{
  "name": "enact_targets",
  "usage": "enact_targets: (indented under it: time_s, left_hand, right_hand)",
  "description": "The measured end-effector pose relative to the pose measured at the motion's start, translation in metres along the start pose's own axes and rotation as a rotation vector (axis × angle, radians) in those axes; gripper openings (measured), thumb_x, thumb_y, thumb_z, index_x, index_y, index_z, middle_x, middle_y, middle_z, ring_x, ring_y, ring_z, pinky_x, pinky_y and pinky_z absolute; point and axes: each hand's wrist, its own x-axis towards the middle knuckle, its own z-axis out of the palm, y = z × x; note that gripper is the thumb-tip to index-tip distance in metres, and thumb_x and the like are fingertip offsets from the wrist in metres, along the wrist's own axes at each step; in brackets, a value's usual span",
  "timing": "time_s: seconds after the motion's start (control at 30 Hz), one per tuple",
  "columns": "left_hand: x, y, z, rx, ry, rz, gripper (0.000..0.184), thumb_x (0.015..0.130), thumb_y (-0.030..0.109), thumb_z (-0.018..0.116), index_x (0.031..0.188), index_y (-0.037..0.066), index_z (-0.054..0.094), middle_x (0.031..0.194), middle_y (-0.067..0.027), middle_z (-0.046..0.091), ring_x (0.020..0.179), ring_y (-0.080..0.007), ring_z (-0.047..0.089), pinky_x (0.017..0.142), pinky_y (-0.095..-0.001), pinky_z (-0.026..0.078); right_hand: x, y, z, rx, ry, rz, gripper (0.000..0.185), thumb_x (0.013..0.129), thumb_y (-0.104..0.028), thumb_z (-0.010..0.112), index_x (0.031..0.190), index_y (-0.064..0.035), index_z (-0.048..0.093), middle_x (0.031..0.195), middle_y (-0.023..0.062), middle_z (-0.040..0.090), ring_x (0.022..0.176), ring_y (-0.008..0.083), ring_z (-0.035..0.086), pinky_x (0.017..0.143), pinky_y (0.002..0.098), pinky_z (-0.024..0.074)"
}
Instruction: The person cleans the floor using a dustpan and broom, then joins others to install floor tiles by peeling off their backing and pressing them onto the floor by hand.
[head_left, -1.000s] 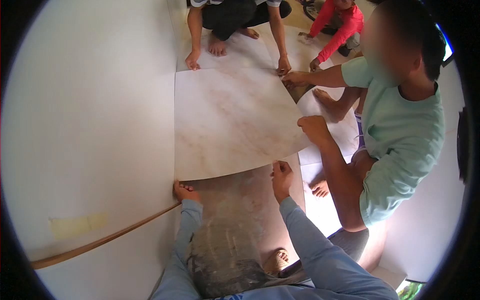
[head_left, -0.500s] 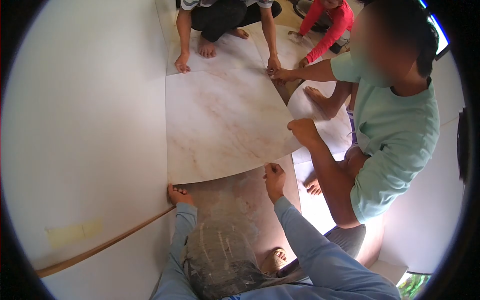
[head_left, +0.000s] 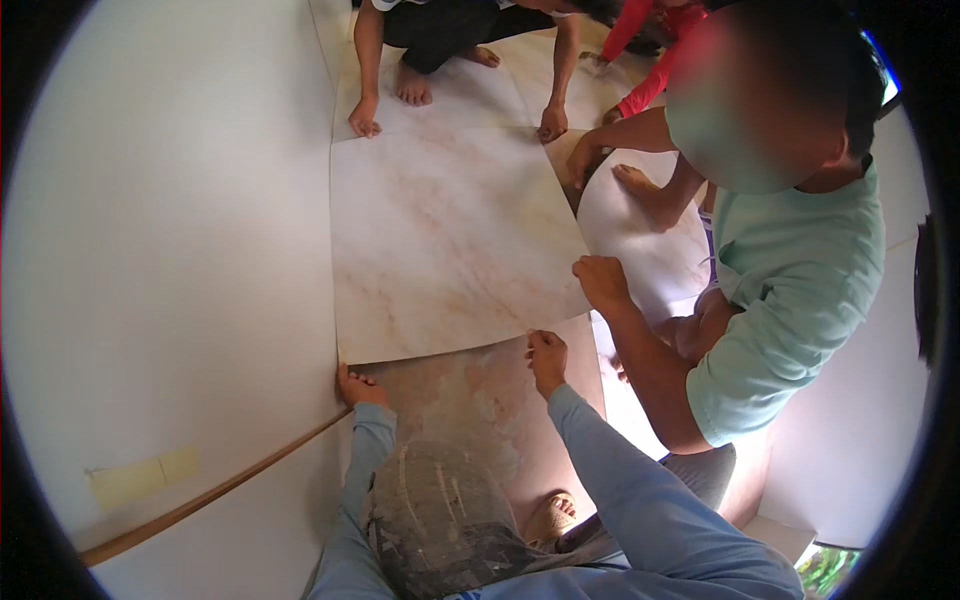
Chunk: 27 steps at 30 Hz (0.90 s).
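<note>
A large cream floor sheet with a marble pattern [head_left: 450, 240] spreads out in front of me, its left edge along the white wall. My left hand [head_left: 360, 387] is closed on its near left corner, low against the wall. Toward the right end of the near edge, my right hand [head_left: 546, 362] pinches the sheet between thumb and fingers. A co-worker's hand [head_left: 602, 284] in front on the right grips the sheet's right edge. Another person's two hands [head_left: 366, 117] press at the far edge. Bare brownish floor [head_left: 440, 400] shows below the near edge.
The white wall [head_left: 180, 250] rises on my left, with a wooden strip [head_left: 220, 500] and yellow tape [head_left: 145, 478]. A co-worker in a light green shirt [head_left: 800, 290] leans in from the right. Someone in red sleeves [head_left: 650, 85] crouches behind. Another curved sheet [head_left: 640, 235] lies right.
The co-worker in green has leaned forward, and their far hand has drawn away from the other person's hand. The sheet's near right corner has dropped slightly. My hands have barely moved.
</note>
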Motion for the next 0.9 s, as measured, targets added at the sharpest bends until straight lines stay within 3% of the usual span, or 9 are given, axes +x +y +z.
enact_targets:
  time_s: [0.2, 0.4, 0.6, 0.7, 0.8, 0.9]
  left_hand:
    - [0.006, -0.003, -0.004, 0.008, -0.072, -0.020, 0.033, 0.091, 0.032, 0.066, 0.077, 0.014, 0.042, 0.073, 0.0024, 0.040, 0.053, -0.0108, 0.034, 0.044, -0.0266, 0.031]
    - [0.010, -0.003, -0.004, 0.054, 0.004, -0.045, 0.029, 0.091, 0.033, 0.066, 0.091, 0.010, 0.050, 0.079, 0.0013, 0.041, 0.058, -0.0103, 0.036, 0.047, -0.0263, 0.034]
    - [0.035, -0.013, -0.014, 0.063, -0.008, -0.031, 0.040, 0.090, 0.038, 0.068, 0.113, 0.007, 0.057, 0.087, -0.0008, 0.048, 0.059, -0.0115, 0.040, 0.051, -0.0281, 0.038]
    - [0.024, -0.008, -0.012, 0.072, -0.008, -0.110, 0.039, 0.090, 0.038, 0.066, 0.112, 0.006, 0.059, 0.089, -0.0011, 0.051, 0.060, -0.0130, 0.042, 0.053, -0.0304, 0.039]
    - [0.089, -0.026, -0.042, 0.145, -0.278, 0.042, 0.032, 0.097, 0.037, 0.055, 0.109, 0.008, 0.057, 0.086, 0.0011, 0.042, 0.069, -0.0110, 0.038, 0.061, -0.0278, 0.035]
    - [0.066, -0.025, -0.026, 0.256, -0.072, -0.056, 0.059, 0.098, 0.044, 0.046, 0.140, 0.003, 0.043, 0.119, -0.0076, 0.059, 0.110, -0.0189, 0.054, 0.095, -0.0327, 0.041]
  right_hand:
    - [0.009, 0.006, -0.006, 0.024, -0.018, 0.101, 0.026, 0.089, -0.027, 0.068, 0.097, -0.0026, 0.064, 0.078, 0.0036, 0.060, 0.057, 0.0124, 0.057, 0.046, 0.0258, 0.0423]
    - [0.005, 0.003, -0.004, 0.036, -0.051, 0.126, 0.026, 0.090, -0.028, 0.067, 0.099, -0.0037, 0.063, 0.080, 0.0025, 0.059, 0.059, 0.0116, 0.056, 0.047, 0.0266, 0.0417]
    - [0.003, 0.004, -0.002, 0.020, -0.049, 0.147, 0.028, 0.089, -0.028, 0.068, 0.100, -0.0031, 0.063, 0.079, 0.0028, 0.059, 0.061, 0.0122, 0.057, 0.048, 0.0268, 0.0419]
    - [0.004, 0.006, -0.002, 0.018, -0.059, 0.161, 0.026, 0.089, -0.028, 0.068, 0.100, -0.0042, 0.063, 0.079, 0.0024, 0.059, 0.060, 0.0126, 0.057, 0.048, 0.0272, 0.0418]
    - [0.007, 0.008, -0.003, 0.028, -0.070, 0.185, 0.025, 0.089, -0.027, 0.068, 0.101, -0.0058, 0.063, 0.079, 0.0012, 0.058, 0.061, 0.0122, 0.056, 0.050, 0.0274, 0.0413]
    - [0.007, 0.010, -0.001, 0.040, -0.078, 0.208, 0.024, 0.089, -0.028, 0.068, 0.102, -0.0082, 0.063, 0.079, -0.0007, 0.057, 0.062, 0.0113, 0.055, 0.051, 0.0273, 0.0403]
